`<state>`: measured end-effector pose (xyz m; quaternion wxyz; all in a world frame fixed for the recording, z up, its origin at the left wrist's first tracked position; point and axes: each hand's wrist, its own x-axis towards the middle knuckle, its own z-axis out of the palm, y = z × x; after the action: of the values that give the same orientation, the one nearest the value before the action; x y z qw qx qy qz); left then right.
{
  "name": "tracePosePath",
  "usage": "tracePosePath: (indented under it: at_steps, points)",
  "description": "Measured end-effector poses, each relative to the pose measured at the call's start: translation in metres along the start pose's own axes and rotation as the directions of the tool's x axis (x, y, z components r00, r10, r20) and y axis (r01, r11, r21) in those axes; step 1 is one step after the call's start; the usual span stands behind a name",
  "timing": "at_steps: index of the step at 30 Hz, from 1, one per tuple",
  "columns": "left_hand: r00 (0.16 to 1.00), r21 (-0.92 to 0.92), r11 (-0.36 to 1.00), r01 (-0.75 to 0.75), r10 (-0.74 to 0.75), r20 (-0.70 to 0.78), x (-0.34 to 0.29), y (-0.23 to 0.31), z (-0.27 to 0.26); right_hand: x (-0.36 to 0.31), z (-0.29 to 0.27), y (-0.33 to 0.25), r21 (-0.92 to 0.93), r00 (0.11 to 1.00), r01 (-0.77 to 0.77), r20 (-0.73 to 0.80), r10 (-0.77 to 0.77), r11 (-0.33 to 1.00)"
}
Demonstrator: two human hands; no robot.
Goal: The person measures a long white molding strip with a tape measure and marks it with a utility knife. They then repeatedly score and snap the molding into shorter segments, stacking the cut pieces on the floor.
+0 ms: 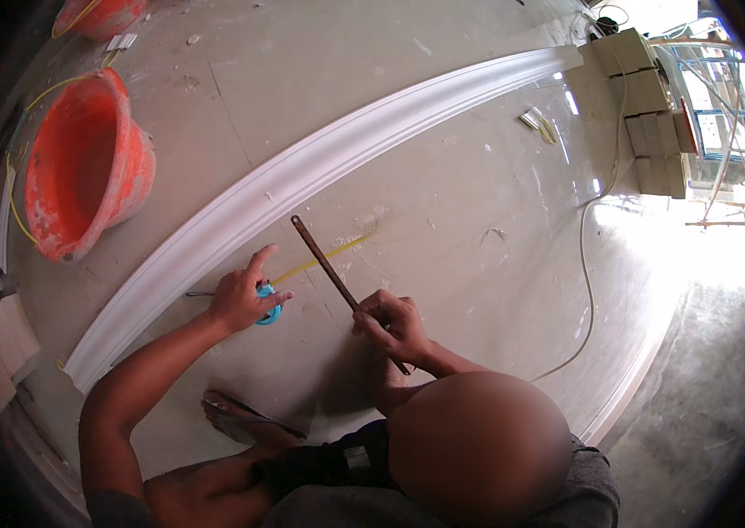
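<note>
Left hand [245,297] is clenched on a small blue tape measure [267,304] pressed to the grey floor [443,194], with its yellow tape blade [324,258] pulled out to the right, just below the long white curved moulding [302,176]. Right hand [392,323] grasps a thin dark rod [328,268] that slants up-left across the tape blade. An orange bucket [82,176] lies on its side well apart to the left, a white cable [585,290] trails on the floor at right, and a bare foot in a sandal [245,418] sits below the hands.
</note>
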<state>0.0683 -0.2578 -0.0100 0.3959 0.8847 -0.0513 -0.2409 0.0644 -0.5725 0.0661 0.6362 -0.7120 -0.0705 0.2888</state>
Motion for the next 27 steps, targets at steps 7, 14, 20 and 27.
tracePosePath:
  at_steps: [7, 14, 20, 27]
  points:
    - [0.996, -0.071, 0.997, 0.008, -0.014, -0.086, -0.018, -0.011, 0.0, -0.041, -0.018, 0.015, 0.158, 0.972, -0.208, 0.141, 0.187, 0.965]
    - [0.998, 0.066, 0.996, -0.067, 0.065, 0.023, -0.03, -0.022, -0.004, -0.027, -0.011, 0.018, 0.145, 0.985, -0.144, -0.073, 0.156, 0.979]
    - [0.992, 0.119, 0.985, -0.126, 0.128, -0.014, -0.027, -0.022, -0.005, -0.034, -0.002, 0.011, 0.411, 0.905, -0.369, -0.048, 0.423, 0.834]
    - [0.919, 0.328, 0.91, -0.254, 0.333, -0.212, -0.004, -0.016, -0.03, -0.018, -0.003, 0.016, -0.171, 0.989, -0.081, -0.139, 0.057, 0.982]
